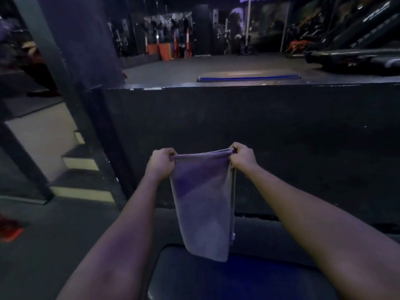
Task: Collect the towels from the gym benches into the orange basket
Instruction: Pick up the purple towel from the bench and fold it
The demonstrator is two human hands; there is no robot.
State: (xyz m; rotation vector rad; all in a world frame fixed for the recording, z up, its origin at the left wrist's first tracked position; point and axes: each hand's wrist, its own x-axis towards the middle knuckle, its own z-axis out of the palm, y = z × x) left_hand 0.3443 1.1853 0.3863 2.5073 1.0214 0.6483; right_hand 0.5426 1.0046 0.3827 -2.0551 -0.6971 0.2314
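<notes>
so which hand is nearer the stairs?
Left. The left hand grips the towel's top corner on the side toward the stairs; the right hand grips the opposite corner, farther from them.

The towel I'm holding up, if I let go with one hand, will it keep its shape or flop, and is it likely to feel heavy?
Probably flop: the towel hangs limp from the top edge pinched by the left hand and right hand, its bottom drooping toward the bench pad. It looks thin and folded double, so likely light. The cloth seems unlikely to slip from a pinch.
</notes>
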